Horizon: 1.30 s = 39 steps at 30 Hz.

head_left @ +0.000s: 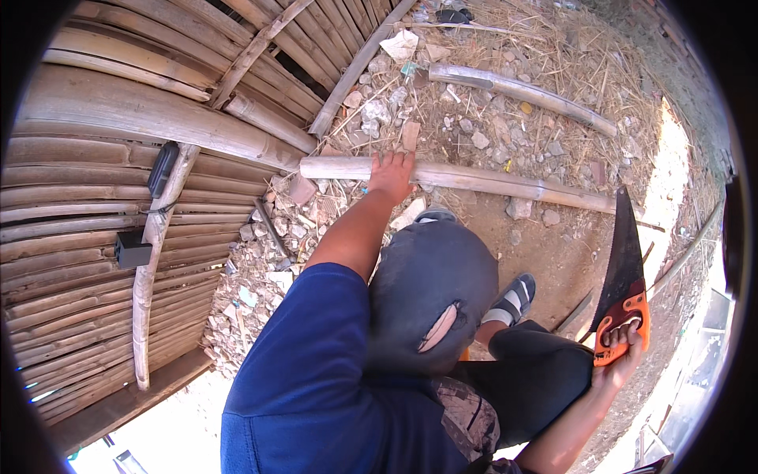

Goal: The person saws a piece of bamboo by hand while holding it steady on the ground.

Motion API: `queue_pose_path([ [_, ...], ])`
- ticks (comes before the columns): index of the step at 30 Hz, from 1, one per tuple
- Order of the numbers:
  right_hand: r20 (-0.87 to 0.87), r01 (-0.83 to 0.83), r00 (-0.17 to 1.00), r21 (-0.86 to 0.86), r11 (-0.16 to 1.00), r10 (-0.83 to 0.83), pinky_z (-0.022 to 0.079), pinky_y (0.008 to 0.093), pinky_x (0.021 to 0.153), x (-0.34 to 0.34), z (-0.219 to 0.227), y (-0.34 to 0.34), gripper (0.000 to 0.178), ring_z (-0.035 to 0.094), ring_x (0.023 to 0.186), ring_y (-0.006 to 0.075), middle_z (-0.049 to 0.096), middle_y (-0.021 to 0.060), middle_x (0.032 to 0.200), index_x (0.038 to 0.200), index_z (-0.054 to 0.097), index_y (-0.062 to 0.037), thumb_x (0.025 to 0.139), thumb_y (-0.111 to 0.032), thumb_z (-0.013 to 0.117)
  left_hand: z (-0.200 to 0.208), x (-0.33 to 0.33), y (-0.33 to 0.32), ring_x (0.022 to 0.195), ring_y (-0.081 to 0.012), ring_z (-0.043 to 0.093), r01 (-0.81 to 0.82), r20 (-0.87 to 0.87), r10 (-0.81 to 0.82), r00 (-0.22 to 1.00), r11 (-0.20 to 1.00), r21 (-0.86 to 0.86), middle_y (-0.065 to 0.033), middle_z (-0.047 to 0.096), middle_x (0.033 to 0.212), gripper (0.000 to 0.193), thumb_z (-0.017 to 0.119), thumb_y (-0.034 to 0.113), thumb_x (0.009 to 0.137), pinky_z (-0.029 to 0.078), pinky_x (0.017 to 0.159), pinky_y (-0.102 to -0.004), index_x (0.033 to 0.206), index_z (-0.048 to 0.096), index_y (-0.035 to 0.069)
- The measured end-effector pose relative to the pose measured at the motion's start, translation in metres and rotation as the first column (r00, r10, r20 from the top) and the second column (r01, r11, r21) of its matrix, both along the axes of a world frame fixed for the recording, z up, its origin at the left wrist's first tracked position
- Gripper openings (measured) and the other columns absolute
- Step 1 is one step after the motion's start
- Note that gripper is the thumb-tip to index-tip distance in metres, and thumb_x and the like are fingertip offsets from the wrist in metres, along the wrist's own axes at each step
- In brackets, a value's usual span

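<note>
My left hand (392,174) rests flat, fingers spread, on a pale bamboo pole (489,182) that lies across the ground in front of me. The pole's left end comes up close to the bamboo wall. Off to the right, my right hand (624,351) is wrapped round the orange handle of a hand saw (621,268). Its dark toothed blade points up and away from me, the tip beside the pole's far right part. Whether the blade touches the pole I cannot tell. My bent knee, in dark torn trousers, is close to the pole below my left hand.
A wall of bamboo slats (71,213) with a thick horizontal beam (142,110) stands at the left. Dark boxy objects (133,250) are fixed near its upright post. Rubble (371,110) and dry straw cover the far ground, where a second bamboo length (521,92) lies.
</note>
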State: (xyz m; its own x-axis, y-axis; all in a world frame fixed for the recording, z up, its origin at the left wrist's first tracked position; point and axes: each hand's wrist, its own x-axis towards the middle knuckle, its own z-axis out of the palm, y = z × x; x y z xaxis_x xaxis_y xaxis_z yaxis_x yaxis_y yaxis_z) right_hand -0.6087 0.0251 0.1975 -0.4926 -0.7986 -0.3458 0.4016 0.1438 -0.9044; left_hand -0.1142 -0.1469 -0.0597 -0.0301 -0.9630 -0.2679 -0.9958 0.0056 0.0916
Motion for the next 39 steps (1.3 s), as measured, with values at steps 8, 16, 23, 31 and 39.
queue_pose_path([
  [8, -0.025, 0.037, 0.999, 0.053, 0.998, -0.036, 0.041, 0.0269, 0.064, 0.011, 0.007, -0.011, 0.011, 0.045, 0.063, 0.0102, 0.044, -0.0024, 0.073, 0.097, 0.054, -0.0079, 0.098, -0.017, 0.06, -0.007, 0.003, -0.006, 0.145, -0.0308, 0.039, 0.065, 0.033, -0.069, 0.997, 0.994, 0.093, -0.012, 0.046, 0.15, 0.069, 0.07, 0.039, 0.094, 0.027, 0.119, -0.0601, 0.151, 0.042, 0.012],
  [16, 0.017, -0.039, 0.999, 0.022, 0.999, 0.038, 0.042, 0.0256, 0.062, 0.018, 0.005, -0.011, 0.012, 0.049, 0.063, 0.0083, 0.046, -0.0035, 0.073, 0.107, 0.055, -0.0077, 0.099, -0.017, 0.058, -0.024, -0.002, -0.017, 0.14, -0.031, 0.046, -0.048, 0.221, 0.016, 0.975, 0.989, 0.14, -0.0117, 0.051, 0.147, 0.069, 0.076, 0.033, 0.09, 0.032, 0.112, -0.0647, 0.147, 0.044, 0.011],
  [23, 0.007, -0.074, 0.997, -0.006, 0.997, 0.074, 0.042, 0.0253, 0.062, 0.016, 0.008, -0.009, 0.01, 0.047, 0.062, 0.0085, 0.046, -0.0027, 0.071, 0.104, 0.054, -0.0091, 0.098, -0.016, 0.058, -0.004, 0.012, 0.021, 0.14, -0.0312, 0.046, -0.066, 0.212, 0.047, 0.976, 0.994, 0.083, -0.0098, 0.051, 0.147, 0.062, 0.069, 0.027, 0.093, 0.032, 0.112, -0.0648, 0.149, 0.044, 0.013],
  [31, -0.015, -0.051, 0.999, -0.001, 0.999, 0.051, 0.041, 0.0254, 0.06, 0.016, 0.008, -0.006, 0.007, 0.047, 0.06, 0.0084, 0.046, -0.0032, 0.072, 0.101, 0.054, -0.0104, 0.098, -0.017, 0.055, -0.014, 0.061, 0.044, 0.142, -0.0295, 0.043, -0.147, 0.297, 0.13, 0.946, 0.989, 0.034, -0.0061, 0.048, 0.152, 0.068, 0.07, 0.031, 0.093, 0.03, 0.114, -0.0654, 0.151, 0.04, 0.015],
  [39, -0.334, -0.109, 0.932, 0.108, 0.988, 0.139, 0.041, 0.0247, 0.057, 0.022, 0.005, -0.005, 0.011, 0.049, 0.059, 0.0117, 0.046, 0.0008, 0.07, 0.1, 0.052, -0.0047, 0.092, -0.009, 0.058, 0.009, 0.031, 0.041, 0.157, -0.0375, 0.013, -0.131, 0.157, 0.123, 0.98, 0.991, 0.037, -0.013, 0.022, 0.167, 0.087, 0.071, 0.044, 0.09, 0.006, 0.121, -0.0713, 0.162, 0.026, 0.023],
])
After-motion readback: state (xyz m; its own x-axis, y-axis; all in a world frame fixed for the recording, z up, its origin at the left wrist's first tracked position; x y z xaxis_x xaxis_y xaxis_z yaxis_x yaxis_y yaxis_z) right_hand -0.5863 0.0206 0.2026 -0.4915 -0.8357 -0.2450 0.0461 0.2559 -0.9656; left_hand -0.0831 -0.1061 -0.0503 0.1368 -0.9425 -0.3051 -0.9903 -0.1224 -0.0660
